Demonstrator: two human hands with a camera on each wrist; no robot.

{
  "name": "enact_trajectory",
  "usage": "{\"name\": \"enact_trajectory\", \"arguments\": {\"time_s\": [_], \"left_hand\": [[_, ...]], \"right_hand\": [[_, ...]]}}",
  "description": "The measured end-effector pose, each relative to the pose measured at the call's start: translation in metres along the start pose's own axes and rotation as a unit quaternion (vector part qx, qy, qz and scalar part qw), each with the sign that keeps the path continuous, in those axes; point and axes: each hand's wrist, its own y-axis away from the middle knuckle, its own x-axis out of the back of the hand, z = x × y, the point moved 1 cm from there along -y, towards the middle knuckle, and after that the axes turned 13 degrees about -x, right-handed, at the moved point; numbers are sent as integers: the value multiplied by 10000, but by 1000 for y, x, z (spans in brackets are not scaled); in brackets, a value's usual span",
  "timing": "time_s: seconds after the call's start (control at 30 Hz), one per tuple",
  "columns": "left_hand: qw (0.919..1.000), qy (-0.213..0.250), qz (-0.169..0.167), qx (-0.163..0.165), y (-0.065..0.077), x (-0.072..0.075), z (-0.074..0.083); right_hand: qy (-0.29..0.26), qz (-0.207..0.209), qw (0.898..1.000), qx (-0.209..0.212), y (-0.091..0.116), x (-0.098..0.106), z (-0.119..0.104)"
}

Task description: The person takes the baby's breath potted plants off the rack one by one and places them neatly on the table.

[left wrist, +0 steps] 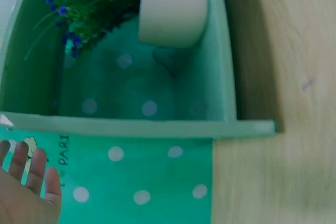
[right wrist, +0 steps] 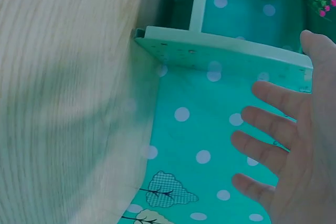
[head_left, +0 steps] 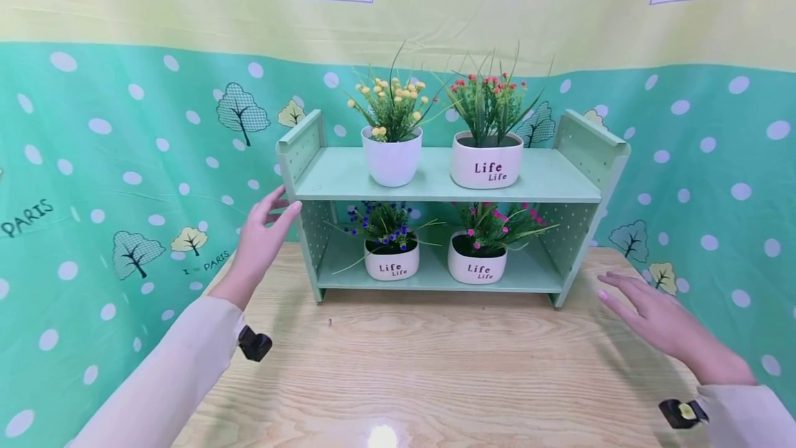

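- Location: A green shelf (head_left: 336, 171) with two tiers stood upright on a wooden table (head_left: 423, 365), before a dotted cloth (head_left: 68, 234).
- Upper tier: A plain white pot (head_left: 392, 161) of yellow flowers stood on the left, and a lettered pot of red flowers (head_left: 487, 161) stood to its right, the two apart.
- Lower tier: A lettered pot of blue flowers (head_left: 392, 265) stood on the left and a lettered pot of pink flowers (head_left: 477, 265) on the right, roughly beneath those above. All four pots were upright.
- Left hand (head_left: 264, 230): It was at the outer side of the left side panel (head_left: 318, 240), holding nothing that I could see. Its fingers (left wrist: 37, 171) were nearly straight, with small gaps between them. Whether the fingertips or thumb touched the panel I could not tell.
- Right hand (head_left: 659, 313): It hung above the table to the right of the shelf, apart from the right side panel (head_left: 572, 234). Its fingers (right wrist: 270, 127) were spread, the thumb stood away from them, and nothing was pinched.
- Progress, in my judgement: The arranging looked complete or close to it, with two pots on each tier and every pot in view standing on the shelf. At most a small adjustment of the shelf seemed left, though nothing visible confirmed that one was needed.
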Motion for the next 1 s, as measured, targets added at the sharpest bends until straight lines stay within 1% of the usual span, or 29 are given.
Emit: {"name": "enact_trajectory", "arguments": {"time_s": [0.13, 0.27, 0.43, 0.6, 0.7, 0.77, 0.83, 1.0], "left_hand": [[9994, 95, 305, 129, -8, -3, 6], [9981, 134, 575, 197, -15, -5, 9], [9963, 238, 787, 263, -21, -7, 8], [9945, 342, 948, 281, -24, -11, 9], [9935, 391, 1043, 229, -25, -14, 11], [9933, 391, 1072, 199, -26, -15, 12], [9931, 404, 1089, 174, -26, -15, 12], [9938, 452, 1008, 159, -26, -14, 15]], "right_hand": [[-141, 24, 9999, 75, 1, 2, -6], [-251, -31, 9996, 81, 0, 5, -11], [-455, -138, 9989, 41, 0, 11, -17], [-487, -85, 9987, 93, -3, 18, -25], [-564, -43, 9983, 128, -4, 23, -31], [-632, 64, 9978, 212, -4, 27, -36], [-595, 252, 9971, 407, -5, 31, -40], [-558, 692, 9929, 792, -7, 42, -52]]}}
